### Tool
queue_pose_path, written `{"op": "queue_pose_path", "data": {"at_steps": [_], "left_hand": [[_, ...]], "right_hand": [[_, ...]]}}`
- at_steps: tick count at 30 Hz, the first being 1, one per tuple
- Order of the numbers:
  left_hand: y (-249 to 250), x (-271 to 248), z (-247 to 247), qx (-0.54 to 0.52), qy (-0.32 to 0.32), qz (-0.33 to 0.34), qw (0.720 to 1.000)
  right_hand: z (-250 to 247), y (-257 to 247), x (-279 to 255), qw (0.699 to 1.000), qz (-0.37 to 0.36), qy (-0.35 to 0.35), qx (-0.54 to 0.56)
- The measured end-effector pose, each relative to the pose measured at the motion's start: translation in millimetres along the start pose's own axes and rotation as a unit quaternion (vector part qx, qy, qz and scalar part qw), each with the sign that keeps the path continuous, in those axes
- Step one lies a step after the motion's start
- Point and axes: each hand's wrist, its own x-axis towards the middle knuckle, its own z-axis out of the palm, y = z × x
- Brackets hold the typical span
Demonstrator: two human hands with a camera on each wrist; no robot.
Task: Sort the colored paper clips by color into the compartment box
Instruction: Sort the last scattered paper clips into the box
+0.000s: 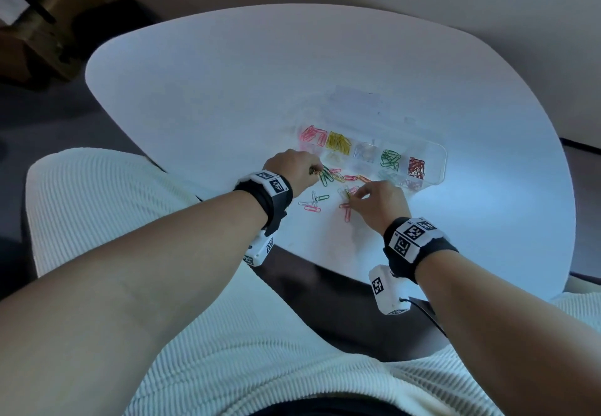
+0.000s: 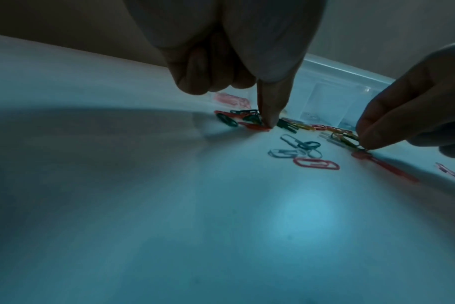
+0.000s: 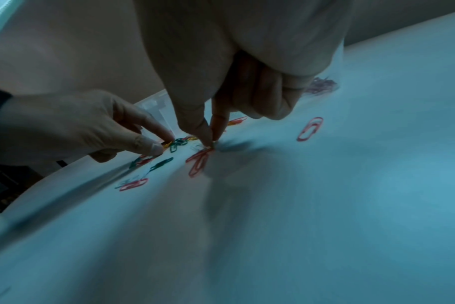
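Observation:
A clear compartment box (image 1: 435, 158) lies on the white table (image 1: 227, 90) and holds pink, yellow, white, green and red paper clips in separate cells. Loose clips (image 1: 328, 199) of mixed colours are scattered in front of it. My left hand (image 1: 317, 171) reaches down into a cluster of green clips (image 1: 325, 178); in the left wrist view its thumb and forefinger (image 2: 269, 125) pinch together on a clip in that cluster. My right hand (image 1: 353, 196) pinches a clip beside two pink clips (image 3: 199, 162), fingertips (image 3: 207, 135) closed on the tabletop.
A lone pink clip (image 3: 309, 128) lies to the right of my right hand. White and pink clips (image 2: 316, 163) sit between the two hands. The near table edge (image 1: 309, 262) is just behind my wrists, above my lap.

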Motion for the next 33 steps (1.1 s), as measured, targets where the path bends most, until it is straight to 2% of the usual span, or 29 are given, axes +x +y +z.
{"op": "queue_pose_path", "data": {"at_steps": [5, 8, 16, 19, 21, 23, 26, 33], "left_hand": [[-0.3, 0.6, -1.2, 0.018, 0.014, 0.006, 1.0], [-0.3, -0.3, -0.9, 0.032, 0.021, 0.013, 0.999], [-2.4, -3.1, 0.3, 0.044, 0.015, 0.01, 0.999], [1.8, -4.2, -1.0, 0.003, 0.005, -0.003, 1.0], [7.3, -4.8, -1.5, -0.06, 0.001, -0.013, 0.998], [12.3, -4.7, -0.1, -0.194, -0.006, -0.005, 0.981], [21.2, -8.7, -5.8, -0.37, -0.025, 0.017, 0.928], [20.7, -10.6, -14.7, -0.495, -0.073, -0.031, 0.865]], "right_hand": [[-0.8, 13.0, -13.7, 0.997, -0.016, 0.023, 0.078], [2.5, 20.4, -20.4, 0.986, -0.004, 0.023, 0.163], [-8.1, 18.3, -32.3, 0.929, 0.059, -0.031, 0.364], [-12.2, 14.3, -33.7, 0.906, 0.066, -0.049, 0.415], [-14.7, 10.6, -36.1, 0.887, 0.074, -0.059, 0.452], [-16.0, 7.3, -39.5, 0.87, 0.086, -0.064, 0.481], [-15.6, 4.6, -42.8, 0.856, 0.107, -0.065, 0.502], [-14.7, 0.7, -46.7, 0.854, 0.102, -0.081, 0.503]]}}
